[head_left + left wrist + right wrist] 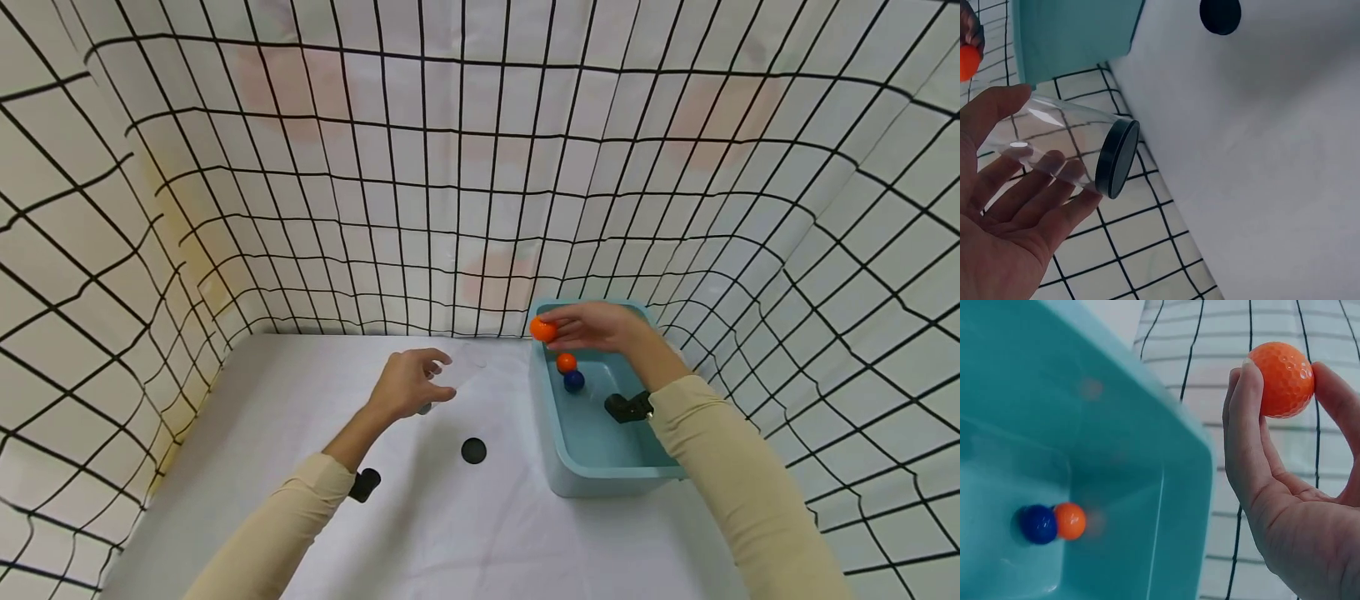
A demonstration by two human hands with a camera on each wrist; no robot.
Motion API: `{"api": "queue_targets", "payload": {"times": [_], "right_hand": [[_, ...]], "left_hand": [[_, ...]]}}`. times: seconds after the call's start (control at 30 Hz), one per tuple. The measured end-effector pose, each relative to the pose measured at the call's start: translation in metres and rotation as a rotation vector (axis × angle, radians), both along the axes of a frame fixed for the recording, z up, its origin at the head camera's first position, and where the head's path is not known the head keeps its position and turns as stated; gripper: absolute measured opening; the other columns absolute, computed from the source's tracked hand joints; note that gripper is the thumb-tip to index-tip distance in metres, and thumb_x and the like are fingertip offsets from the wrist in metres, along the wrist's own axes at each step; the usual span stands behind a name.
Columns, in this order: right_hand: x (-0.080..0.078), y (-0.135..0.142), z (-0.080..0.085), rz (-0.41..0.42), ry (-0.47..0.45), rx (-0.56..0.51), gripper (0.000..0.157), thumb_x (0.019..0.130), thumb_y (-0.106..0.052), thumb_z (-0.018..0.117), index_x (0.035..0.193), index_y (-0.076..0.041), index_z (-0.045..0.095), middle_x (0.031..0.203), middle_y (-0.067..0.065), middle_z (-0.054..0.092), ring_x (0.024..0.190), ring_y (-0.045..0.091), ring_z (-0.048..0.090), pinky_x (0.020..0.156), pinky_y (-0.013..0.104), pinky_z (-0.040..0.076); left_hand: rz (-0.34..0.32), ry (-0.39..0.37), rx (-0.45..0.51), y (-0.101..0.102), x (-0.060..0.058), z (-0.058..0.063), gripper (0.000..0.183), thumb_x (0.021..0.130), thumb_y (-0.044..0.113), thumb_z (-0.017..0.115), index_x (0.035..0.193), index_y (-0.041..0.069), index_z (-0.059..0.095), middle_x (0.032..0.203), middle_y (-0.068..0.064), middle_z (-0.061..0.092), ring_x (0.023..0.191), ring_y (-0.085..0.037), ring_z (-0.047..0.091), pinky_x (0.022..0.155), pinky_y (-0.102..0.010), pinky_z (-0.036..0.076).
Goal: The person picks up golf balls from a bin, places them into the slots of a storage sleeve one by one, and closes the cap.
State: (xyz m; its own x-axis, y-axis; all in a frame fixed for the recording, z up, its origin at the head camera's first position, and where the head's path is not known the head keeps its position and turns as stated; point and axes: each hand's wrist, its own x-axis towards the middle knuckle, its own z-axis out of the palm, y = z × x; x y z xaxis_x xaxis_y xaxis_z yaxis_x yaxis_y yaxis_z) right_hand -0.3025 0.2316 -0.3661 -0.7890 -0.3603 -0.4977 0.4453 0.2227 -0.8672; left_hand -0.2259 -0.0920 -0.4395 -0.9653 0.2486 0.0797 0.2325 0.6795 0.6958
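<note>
Both hands are occupied and well apart from each other. The left hand point(408, 383) is raised above the counter point(487, 542), its thumb and curled fingers gripping the side of a clear container point(1063, 122). A black end cap point(1116, 159) closes one end of the container; in the left wrist view, this end extends past the fingertips. Whether the opposite end is open or closed cannot be told. The clear wall is difficult to make out in the head view.

The right hand point(596, 325) pinches a dimpled orange ball point(1282, 379) between thumb and fingertips. The held ball is at the far left corner of the teal bin point(607, 485) as seen in the head view — its exact height relative to the rim cannot be told.

The bin stands at the right side of the counter. Inside it, on the floor near the left wall, are a second orange ball point(1070, 520) and a dark blue ball point(1039, 524), side by side. A flat black disc point(474, 451) lies on the counter between the left hand and the bin, nearer to the person than either hand.

A black net point(462, 61) borders the work area at the back and on both sides. Beige sleeves point(750, 492) cover the forearms; a small black device point(365, 485) shows at the left wrist, and another at the right.
</note>
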Motion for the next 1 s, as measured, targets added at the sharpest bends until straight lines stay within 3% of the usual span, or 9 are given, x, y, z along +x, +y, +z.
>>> {"api": "queue_targets", "payload": {"times": [0.2,0.47,1.0], "right_hand": [[0.007,-0.025,0.002,0.104,0.059,0.07,0.044,0.103,-0.016,0.058,0.14,0.007,0.053,0.139,0.025,0.058,0.109,0.027,0.068,0.112,0.052,0.042],[0.013,-0.055,-0.005,0.08,0.038,0.135,0.043,0.094,-0.024,0.072,0.127,0.002,0.066,0.126,0.022,0.068,0.099,0.029,0.074,0.094,0.04,0.057],[0.02,-0.075,-0.011,0.163,0.056,0.186,0.041,0.09,-0.028,0.077,0.117,0.002,0.07,0.11,0.017,0.074,0.09,0.025,0.075,0.089,0.038,0.059]], "left_hand": [[-0.014,-0.001,-0.025,0.006,-0.003,0.004,0.043,0.077,0.025,0.086,0.116,0.011,0.074,0.106,-0.011,0.076,0.103,-0.032,0.071,0.082,-0.042,0.059],[-0.021,-0.004,-0.041,0.013,-0.003,0.007,0.042,0.076,0.023,0.087,0.114,0.012,0.075,0.105,-0.009,0.076,0.098,-0.025,0.071,0.08,-0.038,0.06],[-0.041,0.002,-0.052,0.019,-0.002,0.011,0.041,0.076,0.02,0.088,0.113,0.009,0.075,0.103,-0.011,0.076,0.088,-0.023,0.071,0.072,-0.033,0.061]]}}
